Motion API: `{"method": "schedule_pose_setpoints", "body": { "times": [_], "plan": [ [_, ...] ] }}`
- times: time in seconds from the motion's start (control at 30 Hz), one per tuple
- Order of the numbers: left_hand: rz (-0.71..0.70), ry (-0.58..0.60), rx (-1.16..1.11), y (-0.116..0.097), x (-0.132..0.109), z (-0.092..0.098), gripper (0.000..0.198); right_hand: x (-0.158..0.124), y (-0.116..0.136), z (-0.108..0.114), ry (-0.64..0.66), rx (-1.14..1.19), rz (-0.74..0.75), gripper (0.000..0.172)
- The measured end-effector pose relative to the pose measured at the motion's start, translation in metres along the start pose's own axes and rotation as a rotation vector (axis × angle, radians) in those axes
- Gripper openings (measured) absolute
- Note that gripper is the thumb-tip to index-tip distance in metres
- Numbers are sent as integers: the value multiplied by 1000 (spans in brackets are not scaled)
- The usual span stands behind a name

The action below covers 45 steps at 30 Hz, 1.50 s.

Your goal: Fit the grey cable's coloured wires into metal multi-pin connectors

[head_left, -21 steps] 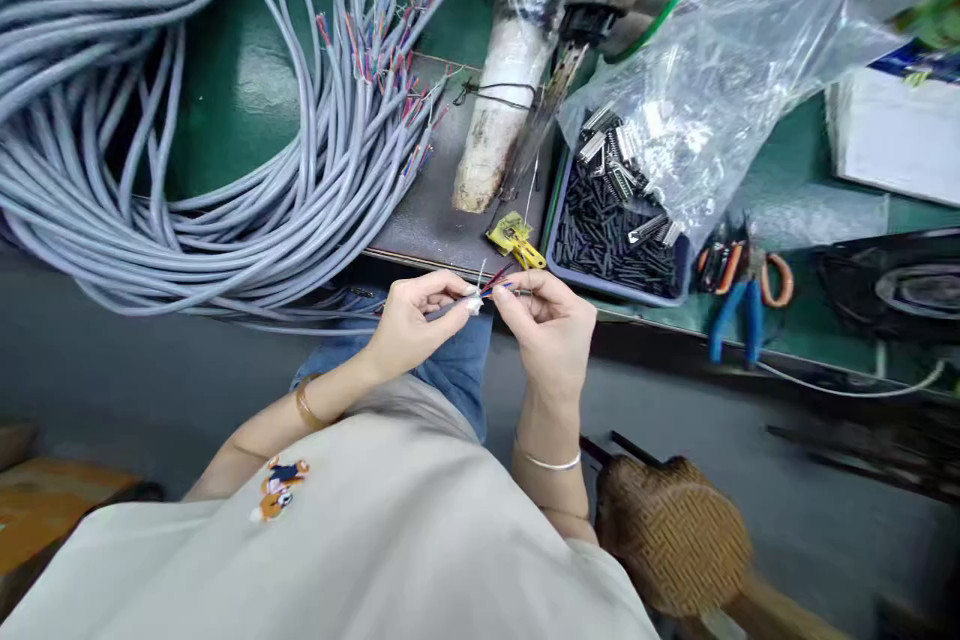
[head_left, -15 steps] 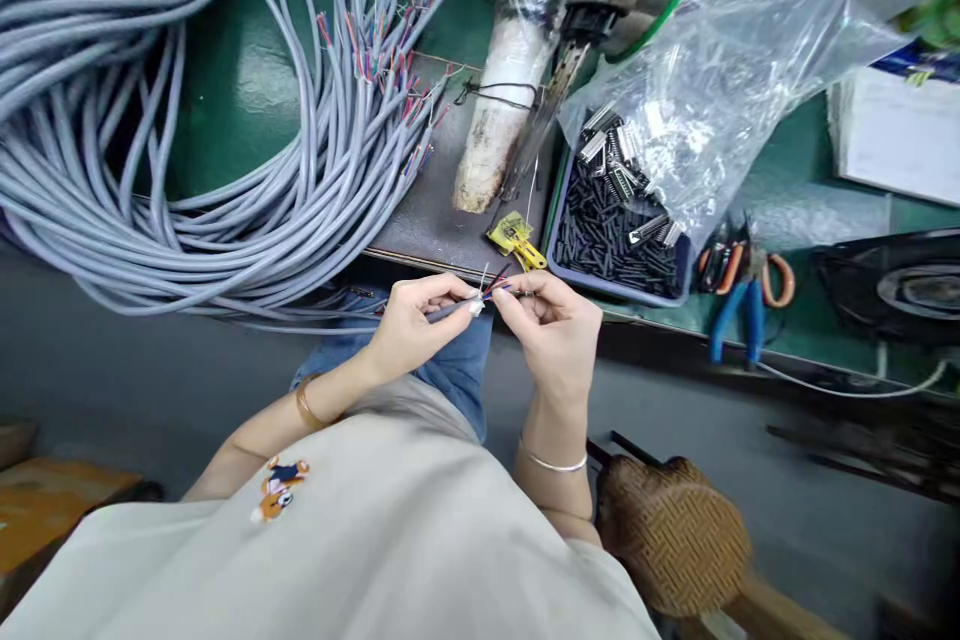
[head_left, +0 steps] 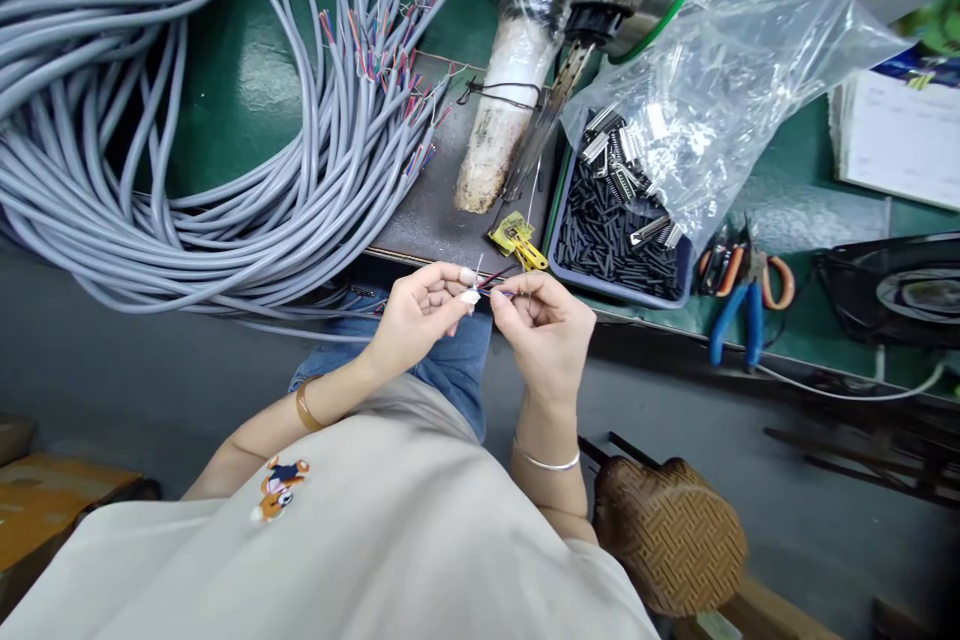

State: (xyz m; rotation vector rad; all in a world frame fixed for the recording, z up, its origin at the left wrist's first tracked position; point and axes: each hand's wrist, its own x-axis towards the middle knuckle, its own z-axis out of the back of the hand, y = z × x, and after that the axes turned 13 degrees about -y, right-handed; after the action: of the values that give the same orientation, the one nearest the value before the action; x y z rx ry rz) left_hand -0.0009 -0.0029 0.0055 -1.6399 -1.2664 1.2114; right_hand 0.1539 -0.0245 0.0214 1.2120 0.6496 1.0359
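The left hand (head_left: 416, 315) and right hand (head_left: 547, 330) met just in front of the near edge of the tabletop (head_left: 232, 90), above the person's lap. The left hand was curled shut around a cable end (head_left: 472, 297), thumb and forefinger pinching it, most of it hidden inside the fist. The right hand's thumb and forefinger were pressed together on the thin coloured wires (head_left: 499, 284) sticking out of that end, the other fingers folded under. The two sets of fingertips were almost touching. Just beyond them, on a dark plate (head_left: 435, 210), lay a yellow clip (head_left: 516, 238). To the left a big bundle (head_left: 150, 220) of grey cables looped across the tabletop, its stripped ends fanned toward the plate. To the right sat a tray (head_left: 611, 288) of small black parts, half covered by a clear bag (head_left: 720, 70), and beside the tray lay blue-handled pliers (head_left: 739, 305).
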Motion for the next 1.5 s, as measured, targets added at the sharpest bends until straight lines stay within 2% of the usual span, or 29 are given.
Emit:
{"method": "schedule_pose_setpoints", "body": {
  "times": [0.1,0.2,0.33,0.53,0.63,0.77,0.93,1.07,1.13,1.23,1.33,1.37,1.5],
  "plan": [
    [102,42,-150,-4,4,0,32,0,-3,-6,32,114,-122,13],
    [67,20,-165,-6,5,-1,32,1,-2,-8,48,133,-168,15],
    [44,-2,-85,-8,5,-4,31,1,5,-7,12,82,-135,14],
    [131,79,-127,-12,8,-5,35,-2,6,-5,-1,60,-88,12],
    [108,62,-131,-13,8,-5,29,-1,2,-5,15,90,-143,14],
    [6,-17,-125,-11,6,-7,23,1,0,-4,2,109,-164,16],
    [4,-26,-85,-12,6,-8,24,0,5,0,-11,41,-53,15],
    [37,-18,-82,-14,7,-6,30,-4,7,4,-118,-4,52,21],
    [37,-13,-95,-15,8,-6,32,-5,7,6,-125,-27,76,26],
    [-15,-6,-76,-14,6,-6,30,-4,7,8,-20,-45,62,35],
    [-80,-19,2,-14,3,-6,23,0,8,9,93,-97,75,24],
    [-86,-19,38,-15,1,-6,20,0,9,9,120,-123,103,21],
    [-92,42,105,-20,-2,-9,18,-1,15,9,159,-231,308,26]
  ]
}}
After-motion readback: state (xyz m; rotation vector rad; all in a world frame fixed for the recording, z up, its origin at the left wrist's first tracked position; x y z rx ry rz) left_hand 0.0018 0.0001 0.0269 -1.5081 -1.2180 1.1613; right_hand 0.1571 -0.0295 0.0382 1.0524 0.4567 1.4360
